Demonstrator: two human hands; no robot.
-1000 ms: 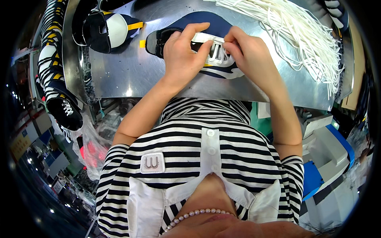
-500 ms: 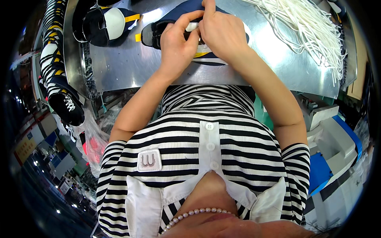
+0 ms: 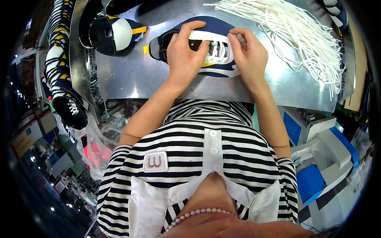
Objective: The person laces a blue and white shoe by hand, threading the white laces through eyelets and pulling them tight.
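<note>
Striped shirt [image 3: 178, 139], one pale square patch [image 3: 155, 162] bearing a letter-like mark. Left hand [image 3: 185, 55], thumb and forefinger spread, on a navy-and-white shoe upper [image 3: 217, 24] lying on a metal table [image 3: 135, 81]; right hand [image 3: 251, 54], fingers curled at its lacing, pinch cannot be told. White laces [image 3: 285, 43] heaped right, second upper [image 3: 121, 35] left.

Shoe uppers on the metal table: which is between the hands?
The navy white-laced upper, between left hand and right hand; others, like the white-panelled one at left, lie untouched.
</note>
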